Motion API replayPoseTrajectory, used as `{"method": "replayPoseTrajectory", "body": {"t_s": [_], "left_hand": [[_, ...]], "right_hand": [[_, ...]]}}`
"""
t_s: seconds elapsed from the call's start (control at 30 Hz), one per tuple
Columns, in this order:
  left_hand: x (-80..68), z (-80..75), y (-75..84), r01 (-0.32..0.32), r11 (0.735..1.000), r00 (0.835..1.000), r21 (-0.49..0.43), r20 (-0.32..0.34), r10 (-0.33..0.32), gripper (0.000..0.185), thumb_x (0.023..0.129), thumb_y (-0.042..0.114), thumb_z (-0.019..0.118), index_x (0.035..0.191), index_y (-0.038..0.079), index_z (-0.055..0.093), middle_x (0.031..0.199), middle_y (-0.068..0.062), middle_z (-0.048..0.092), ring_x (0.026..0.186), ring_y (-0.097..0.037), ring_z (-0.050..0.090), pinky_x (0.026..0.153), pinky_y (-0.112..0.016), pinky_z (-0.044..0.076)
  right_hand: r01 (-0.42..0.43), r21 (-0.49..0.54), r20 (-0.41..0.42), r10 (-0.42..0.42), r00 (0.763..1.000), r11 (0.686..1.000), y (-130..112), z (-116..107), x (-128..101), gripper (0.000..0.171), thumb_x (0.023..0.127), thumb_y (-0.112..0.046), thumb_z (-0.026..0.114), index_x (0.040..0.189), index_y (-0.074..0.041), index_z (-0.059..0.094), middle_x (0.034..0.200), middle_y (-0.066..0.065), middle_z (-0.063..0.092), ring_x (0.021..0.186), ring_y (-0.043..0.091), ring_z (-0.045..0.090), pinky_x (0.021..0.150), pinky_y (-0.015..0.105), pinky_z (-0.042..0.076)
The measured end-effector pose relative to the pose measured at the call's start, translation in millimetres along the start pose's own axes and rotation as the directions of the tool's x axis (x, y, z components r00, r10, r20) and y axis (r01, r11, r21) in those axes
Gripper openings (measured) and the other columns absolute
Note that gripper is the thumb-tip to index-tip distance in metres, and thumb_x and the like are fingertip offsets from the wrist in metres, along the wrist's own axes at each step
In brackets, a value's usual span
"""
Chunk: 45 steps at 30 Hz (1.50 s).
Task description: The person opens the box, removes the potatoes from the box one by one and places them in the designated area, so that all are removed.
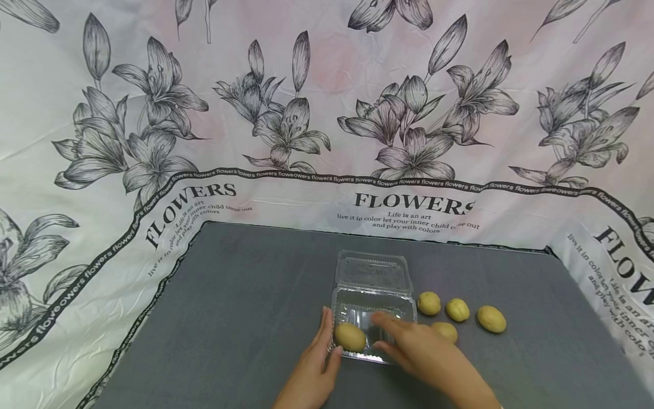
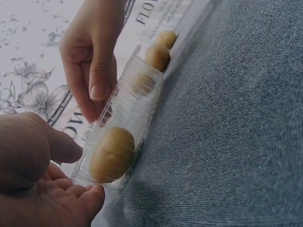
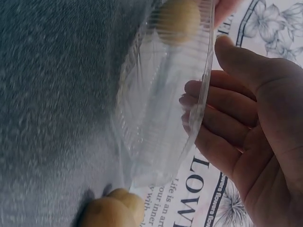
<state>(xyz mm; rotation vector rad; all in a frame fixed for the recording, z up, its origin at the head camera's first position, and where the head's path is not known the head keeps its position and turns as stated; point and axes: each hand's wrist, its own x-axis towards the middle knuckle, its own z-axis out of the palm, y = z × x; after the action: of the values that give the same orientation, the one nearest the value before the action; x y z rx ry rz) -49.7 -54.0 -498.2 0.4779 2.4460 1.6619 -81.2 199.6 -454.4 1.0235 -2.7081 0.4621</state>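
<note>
A clear plastic clamshell box (image 1: 372, 300) lies open on the grey mat, its lid flat behind it. One yellow-brown oval fruit (image 1: 349, 337) sits in the tray's near left corner. My left hand (image 1: 321, 355) rests with straight fingers against the tray's left side, beside that fruit. My right hand (image 1: 395, 335) hovers over the tray, fingers loosely extended and empty. The left wrist view shows the fruit (image 2: 112, 153) behind the clear wall, my left hand (image 2: 52, 189) below it and the right hand (image 2: 92, 64) above the box. The right wrist view shows the right hand (image 3: 241, 123) over the tray (image 3: 161, 109).
Several more yellow-brown fruits lie loose on the mat right of the box, the nearest (image 1: 445, 330) by my right hand, the farthest (image 1: 491, 318) toward the right. A white flower-printed cloth (image 1: 153, 142) surrounds the grey mat (image 1: 230, 318).
</note>
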Motion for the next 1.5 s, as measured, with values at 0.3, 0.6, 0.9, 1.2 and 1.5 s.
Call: {"method": "replayPoseTrajectory", "body": {"t_s": [0.3,0.6,0.9,1.2,1.5], "left_hand": [[0.3,0.0,-1.3,0.003,1.0,1.0,-0.012,0.004,-0.003,0.074,0.113,0.022,0.051,0.168,0.0,0.008,0.176,-0.017,0.001,0.16,-0.032,0.011,0.126,-0.056,0.014],[0.0,0.3,-1.5,-0.01,1.0,1.0,0.004,-0.006,0.01,0.072,0.113,0.02,0.051,0.168,-0.002,0.01,0.176,-0.018,0.003,0.16,-0.032,0.012,0.127,-0.05,0.013],[0.5,0.2,-1.6,0.012,1.0,1.0,0.008,-0.008,-0.012,0.073,0.113,0.025,0.051,0.168,0.001,0.01,0.176,-0.014,0.004,0.16,-0.029,0.013,0.127,-0.051,0.013],[0.4,-0.2,-3.3,0.022,1.0,1.0,-0.004,0.0,-0.022,0.074,0.114,0.028,0.051,0.169,0.003,0.009,0.176,-0.012,0.003,0.16,-0.029,0.013,0.127,-0.052,0.014],[0.4,0.3,-2.7,0.016,1.0,1.0,0.004,-0.008,-0.016,0.073,0.113,0.027,0.051,0.169,0.003,0.01,0.176,-0.013,0.004,0.16,-0.029,0.013,0.127,-0.053,0.014]], "right_hand": [[0.017,0.029,0.049,-0.018,0.999,0.999,-6.1,6.8,7.5,0.041,0.101,-0.031,0.074,0.138,-0.013,0.066,0.125,0.007,0.077,0.089,0.021,0.079,0.073,0.034,0.065],[0.049,0.042,0.038,-0.05,0.998,0.998,-10.6,13.0,14.3,0.04,0.1,-0.03,0.074,0.136,-0.013,0.068,0.125,0.004,0.077,0.095,0.02,0.078,0.077,0.034,0.065],[0.056,0.052,0.049,-0.059,0.997,0.997,-15.3,20.0,22.7,0.036,0.1,-0.029,0.074,0.133,-0.014,0.068,0.114,-0.001,0.079,0.085,0.015,0.077,0.068,0.031,0.063],[0.039,0.083,0.108,-0.048,0.993,0.996,-19.4,23.7,30.5,0.036,0.102,-0.029,0.072,0.133,-0.012,0.068,0.113,0.0,0.079,0.087,0.014,0.077,0.071,0.031,0.063],[0.033,0.08,0.11,-0.042,0.993,0.996,-19.1,28.1,33.4,0.035,0.101,-0.03,0.072,0.131,-0.012,0.069,0.109,-0.002,0.079,0.085,0.014,0.076,0.069,0.031,0.063]]}}
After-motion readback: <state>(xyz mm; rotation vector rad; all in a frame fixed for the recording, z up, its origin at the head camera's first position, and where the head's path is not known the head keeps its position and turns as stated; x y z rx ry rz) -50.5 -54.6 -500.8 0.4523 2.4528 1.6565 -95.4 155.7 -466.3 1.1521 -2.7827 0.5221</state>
